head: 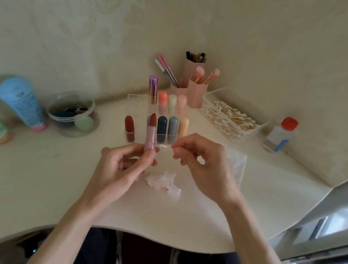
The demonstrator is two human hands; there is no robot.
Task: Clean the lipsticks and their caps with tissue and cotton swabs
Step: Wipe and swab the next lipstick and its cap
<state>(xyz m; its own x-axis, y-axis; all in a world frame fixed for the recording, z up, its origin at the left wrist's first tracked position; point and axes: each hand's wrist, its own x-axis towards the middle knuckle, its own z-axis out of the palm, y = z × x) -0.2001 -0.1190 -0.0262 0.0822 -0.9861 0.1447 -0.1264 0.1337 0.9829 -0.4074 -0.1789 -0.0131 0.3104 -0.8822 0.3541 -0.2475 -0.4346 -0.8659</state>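
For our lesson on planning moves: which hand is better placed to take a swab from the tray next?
Right. The left hand grips the lipstick upright, while the right hand is nearer the swab tray at the right rear. Whether it already pinches something is unclear.

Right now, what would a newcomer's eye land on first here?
First, the uncapped red lipstick, which the left hand holds upright mid-frame, with the right hand curled close beside it. Just below them lies a crumpled tissue smeared with red. Behind stands a clear rack of other lipsticks, with cotton swabs to its right.
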